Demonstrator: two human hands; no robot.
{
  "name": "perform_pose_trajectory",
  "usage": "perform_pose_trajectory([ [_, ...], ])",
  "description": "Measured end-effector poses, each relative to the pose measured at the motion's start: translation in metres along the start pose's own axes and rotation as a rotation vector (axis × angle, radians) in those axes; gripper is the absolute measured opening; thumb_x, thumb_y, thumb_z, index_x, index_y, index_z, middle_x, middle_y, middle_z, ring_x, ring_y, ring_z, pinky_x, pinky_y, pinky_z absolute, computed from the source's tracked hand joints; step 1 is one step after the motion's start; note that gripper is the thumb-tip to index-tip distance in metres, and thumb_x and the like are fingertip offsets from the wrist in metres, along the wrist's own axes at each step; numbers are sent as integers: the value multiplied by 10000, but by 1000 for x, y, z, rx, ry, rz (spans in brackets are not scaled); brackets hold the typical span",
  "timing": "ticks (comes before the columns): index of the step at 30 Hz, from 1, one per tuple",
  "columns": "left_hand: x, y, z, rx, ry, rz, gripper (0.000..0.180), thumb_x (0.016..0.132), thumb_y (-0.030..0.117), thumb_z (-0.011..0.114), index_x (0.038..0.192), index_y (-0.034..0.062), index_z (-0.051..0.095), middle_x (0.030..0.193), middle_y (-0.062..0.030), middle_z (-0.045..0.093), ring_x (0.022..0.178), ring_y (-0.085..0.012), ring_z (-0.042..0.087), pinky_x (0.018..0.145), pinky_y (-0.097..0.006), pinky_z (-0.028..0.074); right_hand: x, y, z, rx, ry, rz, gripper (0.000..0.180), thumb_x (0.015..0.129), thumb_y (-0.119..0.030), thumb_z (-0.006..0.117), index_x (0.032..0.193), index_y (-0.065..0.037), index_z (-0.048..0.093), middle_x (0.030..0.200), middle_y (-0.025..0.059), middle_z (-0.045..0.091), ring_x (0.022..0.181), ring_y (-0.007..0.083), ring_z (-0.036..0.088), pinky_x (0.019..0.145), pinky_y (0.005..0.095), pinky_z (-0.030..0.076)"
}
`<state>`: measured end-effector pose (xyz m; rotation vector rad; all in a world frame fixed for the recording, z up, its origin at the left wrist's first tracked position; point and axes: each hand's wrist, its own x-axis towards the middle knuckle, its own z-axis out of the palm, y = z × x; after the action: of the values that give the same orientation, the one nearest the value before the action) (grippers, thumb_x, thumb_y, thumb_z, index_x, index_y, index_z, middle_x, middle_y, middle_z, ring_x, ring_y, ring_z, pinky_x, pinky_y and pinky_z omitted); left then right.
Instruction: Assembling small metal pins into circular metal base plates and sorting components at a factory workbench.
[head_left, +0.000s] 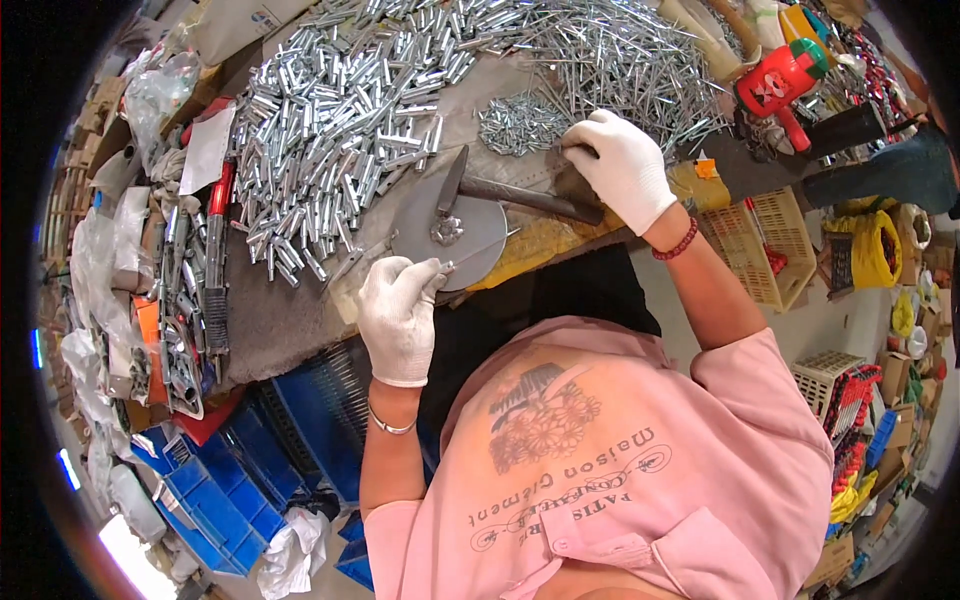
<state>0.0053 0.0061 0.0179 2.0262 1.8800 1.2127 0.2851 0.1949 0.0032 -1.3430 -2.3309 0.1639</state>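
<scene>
Nearer the wearer than the hammer (530,197), the left hand (400,315) pinches a small metal piece (447,267); beyond the hammer, the right hand (622,165) curls beside tiny parts (518,124), its hold unclear. Likely a picking-up step, calling next for precise fingertips.

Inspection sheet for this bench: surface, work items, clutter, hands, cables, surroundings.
Surface: worn grey bench.
Job's things: hammer lying across grey disc; piles of metal sleeves, long metal pins, small metal parts.
Clutter: red bottle, plastic bags.
Hands: both white-gloved; left hand pinches small metal piece; right hand beside small parts, grip unclear.
Cables: nothing seen.
Surroundings: blue bins left, cream crate right.
</scene>
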Motion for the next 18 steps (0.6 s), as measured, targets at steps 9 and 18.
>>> perform_pose_trajectory([
  [9, -3, -5, 1, -30, 22, 6, 243, 762, -27, 879, 965, 73, 790, 860, -107, 660, 773, -307, 667, 682, -417, 544, 12, -8, 1, -84, -90, 5, 105, 911, -187, 769, 959, -95, 754, 1010, 98, 699, 972, 341, 717, 836, 433, 588],
  [18, -3, -8, 4, -33, 63, 0, 209, 756, 19, 882, 927, 89, 786, 835, -80, 651, 775, -309, 671, 681, -424, 542, 19, 9, -1, 141, -132, 43, 141, 908, -98, 759, 1027, -29, 727, 982, 132, 713, 938, 301, 724, 849, 387, 576],
])
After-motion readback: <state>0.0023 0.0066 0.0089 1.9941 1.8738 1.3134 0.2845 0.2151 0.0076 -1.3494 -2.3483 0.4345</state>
